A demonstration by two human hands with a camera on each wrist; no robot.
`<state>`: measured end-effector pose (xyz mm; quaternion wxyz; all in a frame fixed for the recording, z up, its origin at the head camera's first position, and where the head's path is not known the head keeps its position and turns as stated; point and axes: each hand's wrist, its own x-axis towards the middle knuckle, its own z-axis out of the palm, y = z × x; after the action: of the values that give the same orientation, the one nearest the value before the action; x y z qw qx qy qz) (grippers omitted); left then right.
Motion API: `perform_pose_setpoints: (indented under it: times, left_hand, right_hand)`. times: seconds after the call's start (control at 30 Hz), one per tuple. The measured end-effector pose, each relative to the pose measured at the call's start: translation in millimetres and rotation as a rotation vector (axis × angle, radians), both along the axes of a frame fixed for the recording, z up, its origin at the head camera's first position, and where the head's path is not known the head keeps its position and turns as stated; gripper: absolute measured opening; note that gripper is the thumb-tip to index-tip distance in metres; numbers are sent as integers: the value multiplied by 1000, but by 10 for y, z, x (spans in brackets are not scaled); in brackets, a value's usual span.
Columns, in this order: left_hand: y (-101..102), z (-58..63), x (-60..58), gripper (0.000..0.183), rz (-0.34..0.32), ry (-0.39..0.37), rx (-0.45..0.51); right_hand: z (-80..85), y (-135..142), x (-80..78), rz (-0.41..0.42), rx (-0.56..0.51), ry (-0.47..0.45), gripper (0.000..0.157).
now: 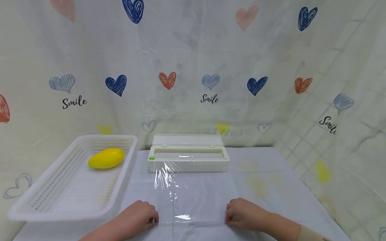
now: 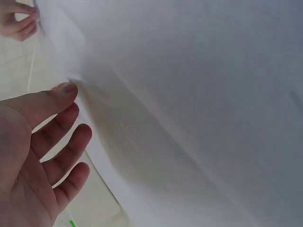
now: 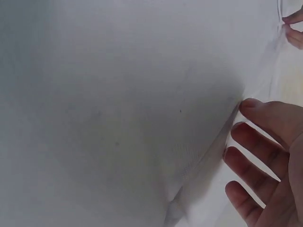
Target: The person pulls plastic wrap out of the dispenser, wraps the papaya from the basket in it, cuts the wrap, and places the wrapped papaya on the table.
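A sheet of clear cling film (image 1: 199, 197) stretches from a white dispenser box (image 1: 189, 166) toward the front of the table, with glossy highlights and creases on it. At its near left corner my left hand (image 1: 137, 216) pinches the edge between thumb and forefinger. My right hand (image 1: 245, 214) pinches the near right corner in the same way. In the left wrist view the thumb (image 2: 66, 90) meets the film's edge while the other fingers stay loosely bent. The right wrist view has the thumb (image 3: 253, 105) at the edge too. The dispenser's lid (image 1: 187, 139) stands raised at the back.
A white perforated basket (image 1: 120, 197) stands on the left, holding a yellow mango-like fruit (image 1: 106, 158). A small green piece (image 1: 151, 157) sits at the dispenser's left end. A heart-printed sheet (image 1: 187, 110) hangs behind the white-covered table (image 1: 286, 190).
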<state>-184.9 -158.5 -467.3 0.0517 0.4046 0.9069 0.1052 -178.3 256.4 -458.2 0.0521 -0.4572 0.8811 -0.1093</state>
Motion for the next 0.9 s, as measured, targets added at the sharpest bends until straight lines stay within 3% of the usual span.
perform_pose_setpoints:
  times: [0.13, 0.27, 0.47, 0.6, 0.7, 0.77, 0.9]
  left_hand:
    - [35, 19, 23, 11, 32, -45, -13]
    - [29, 62, 65, 7, 86, -91, -10]
    - [5, 80, 102, 15, 93, -44, -57]
    - [-8, 95, 157, 23, 112, -68, -79]
    - [-20, 100, 205, 30, 133, -105, -66]
    - [-27, 109, 221, 34, 165, -173, -51]
    - [-44, 114, 240, 37, 198, -249, -18]
  right_hand:
    - [35, -45, 31, -28, 43, -20, 4]
    - [76, -69, 53, -73, 35, -34, 8]
    - [43, -71, 40, -56, 3, 102, 16]
    - [20, -73, 46, -29, -9, 166, 19]
    - [23, -78, 54, -29, -11, 157, 20]
    - [35, -79, 65, -39, -7, 136, 20]
    - [69, -86, 89, -98, 30, 24, 18]
